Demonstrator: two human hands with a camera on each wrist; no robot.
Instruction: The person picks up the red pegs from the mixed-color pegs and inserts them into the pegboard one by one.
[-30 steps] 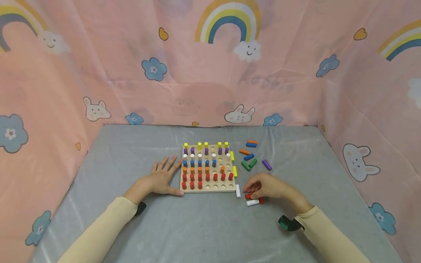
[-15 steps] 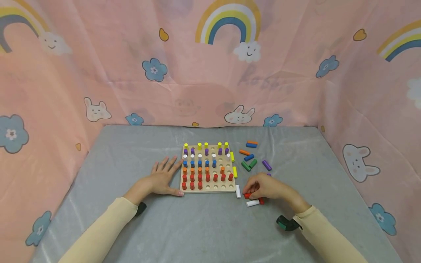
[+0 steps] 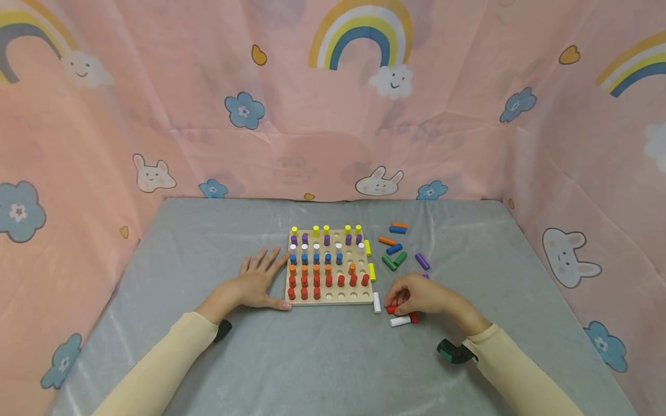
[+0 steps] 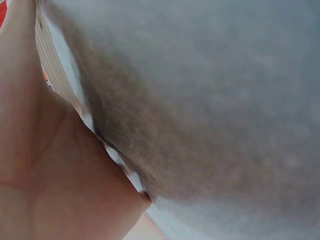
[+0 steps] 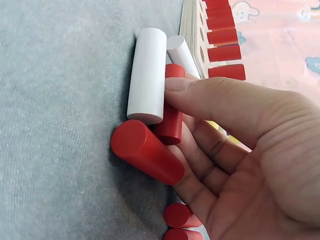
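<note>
My right hand (image 3: 422, 293) is low over the table, right of the wooden peg board (image 3: 346, 303). In the right wrist view its thumb and fingers pinch a red peg (image 5: 171, 125). A white peg (image 5: 147, 75) and a second red peg (image 5: 147, 152) lie close against that one. My left hand (image 3: 255, 284) rests flat with fingers spread, touching the board's left edge. Rows of red, orange, blue, white, purple and yellow pegs stand upright in the board; some holes are bare. The left wrist view holds mostly palm and blurred cloth.
Along the board's right side lie a white peg (image 3: 377, 303) and two yellow pegs (image 3: 372, 272). Farther back right are loose green pegs (image 3: 389, 262), blue pegs (image 3: 393, 249), orange pegs (image 3: 387, 240) and a purple peg (image 3: 422, 261). A pink curtain (image 3: 333, 156) encloses the grey table (image 3: 291, 358).
My right hand and the red peg under its fingers have shifted very slightly left since one second ago. The left hand stays in place.
</note>
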